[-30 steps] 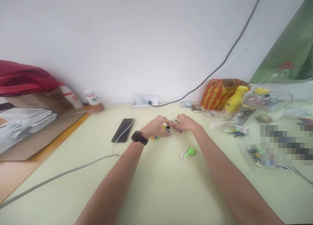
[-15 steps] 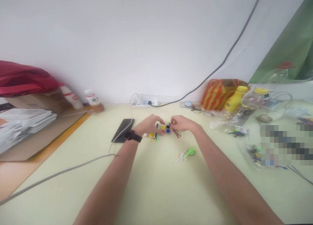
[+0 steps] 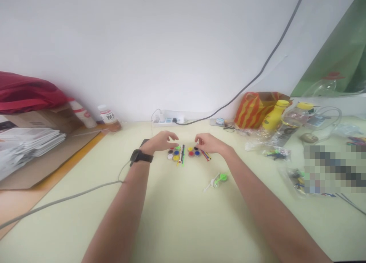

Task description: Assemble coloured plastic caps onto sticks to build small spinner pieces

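My left hand (image 3: 165, 141) is open, thumb and fingers apart, just above a cluster of small round coloured discs. Among these are a white disc (image 3: 170, 156), a yellow disc (image 3: 175, 158) and a black disc (image 3: 170, 152). Thin coloured sticks (image 3: 181, 155) lie side by side right of that cluster. My right hand (image 3: 208, 142) has curled fingers, with a gap between index finger and thumb, at a second cluster holding a red disc (image 3: 191, 154), a blue disc (image 3: 197, 154) and a yellow disc (image 3: 190, 149). More sticks (image 3: 206, 155) lie under its palm.
Green and white plastic pieces (image 3: 217, 180) lie nearer me. A phone-like black slab (image 3: 144, 141) is mostly behind my left hand. At the back are a power strip (image 3: 168, 119), a striped bag (image 3: 251, 110) and a yellow bottle (image 3: 273, 118). Plastic bags (image 3: 276, 153) sit right.
My left hand has moved left, off the right cluster, uncovering the left discs and sticks. My right hand has shifted slightly left, its index finger and thumb now further apart.
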Tool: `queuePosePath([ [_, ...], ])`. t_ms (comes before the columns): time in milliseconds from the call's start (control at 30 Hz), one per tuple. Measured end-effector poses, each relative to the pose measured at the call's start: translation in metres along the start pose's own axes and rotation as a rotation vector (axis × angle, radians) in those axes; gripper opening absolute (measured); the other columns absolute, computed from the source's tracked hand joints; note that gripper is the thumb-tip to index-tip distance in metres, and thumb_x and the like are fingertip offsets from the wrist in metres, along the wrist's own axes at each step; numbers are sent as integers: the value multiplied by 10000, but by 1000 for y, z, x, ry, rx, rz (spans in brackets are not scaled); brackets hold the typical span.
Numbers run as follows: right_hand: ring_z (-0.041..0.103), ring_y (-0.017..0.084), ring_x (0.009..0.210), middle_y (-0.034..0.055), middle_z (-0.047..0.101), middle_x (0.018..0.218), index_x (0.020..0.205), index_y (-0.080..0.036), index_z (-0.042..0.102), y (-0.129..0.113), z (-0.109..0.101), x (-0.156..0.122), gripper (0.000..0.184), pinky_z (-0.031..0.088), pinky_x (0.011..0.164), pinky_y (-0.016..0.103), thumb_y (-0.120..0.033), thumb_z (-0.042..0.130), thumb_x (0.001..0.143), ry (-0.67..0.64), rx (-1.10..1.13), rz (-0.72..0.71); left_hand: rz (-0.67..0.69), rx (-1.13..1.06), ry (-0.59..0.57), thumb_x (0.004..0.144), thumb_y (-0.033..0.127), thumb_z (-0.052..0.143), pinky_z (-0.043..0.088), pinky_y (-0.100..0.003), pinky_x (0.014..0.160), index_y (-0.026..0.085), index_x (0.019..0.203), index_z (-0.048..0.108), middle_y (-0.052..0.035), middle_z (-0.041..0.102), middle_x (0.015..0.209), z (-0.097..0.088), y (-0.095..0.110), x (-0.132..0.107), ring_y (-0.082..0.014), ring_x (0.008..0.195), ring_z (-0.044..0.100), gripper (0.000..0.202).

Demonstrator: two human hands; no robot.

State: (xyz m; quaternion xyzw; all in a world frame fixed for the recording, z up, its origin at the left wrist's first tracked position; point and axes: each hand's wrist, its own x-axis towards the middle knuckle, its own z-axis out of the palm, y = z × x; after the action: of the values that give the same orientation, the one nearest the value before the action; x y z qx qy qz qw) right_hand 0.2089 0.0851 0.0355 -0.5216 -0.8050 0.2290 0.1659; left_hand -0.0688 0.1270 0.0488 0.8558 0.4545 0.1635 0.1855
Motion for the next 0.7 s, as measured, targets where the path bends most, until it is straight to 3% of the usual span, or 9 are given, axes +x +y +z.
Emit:
queuePosePath([
  [133, 612, 238, 1026, 76, 653, 1103, 1114, -210, 651, -19, 10, -4, 412, 485, 848, 326, -430, 793, 797, 33, -16, -144, -59, 1, -96, 830, 531, 670, 564, -295, 843, 271, 1104, 791, -53, 783, 1098, 1, 2, -2, -248, 981, 716, 396],
  [233, 532, 309, 1151, 107, 612, 1182, 1186, -215, 608, -38, 23, -8, 668, 473, 918, 405, -598, 842, 691, 60, -90, -272, -71, -45, -174, 850, 507, 640, 563, -278, 827, 275, 1105, 797, -45, 801, 1024, 7, 4, 0, -240, 934, 736, 379],
  [300, 507, 324, 1159, 114, 598, 1198, 1206, -212, 582, -46, 31, -10, 730, 458, 942, 439, -616, 855, 662, 63, -156, -298, -68, -71, -207, 851, 479, 633, 560, -262, 800, 271, 1088, 806, -41, 806, 1003, 11, 2, 0, -233, 908, 743, 360],
  [533, 496, 321, 1165, 125, 581, 1215, 1213, -207, 568, -40, 44, -5, 692, 419, 974, 458, -599, 843, 713, 62, -290, -310, -84, -91, -226, 817, 460, 666, 548, -237, 756, 259, 1056, 815, -35, 809, 976, 11, -1, 0, -214, 857, 742, 346],
  [700, 511, 301, 1189, 124, 599, 1225, 1208, -217, 588, -32, 30, -5, 567, 431, 979, 429, -609, 747, 831, 96, -250, -280, -116, -102, -227, 813, 514, 683, 543, -238, 730, 264, 1065, 805, -35, 804, 1006, 9, 0, -1, -207, 833, 738, 375],
])
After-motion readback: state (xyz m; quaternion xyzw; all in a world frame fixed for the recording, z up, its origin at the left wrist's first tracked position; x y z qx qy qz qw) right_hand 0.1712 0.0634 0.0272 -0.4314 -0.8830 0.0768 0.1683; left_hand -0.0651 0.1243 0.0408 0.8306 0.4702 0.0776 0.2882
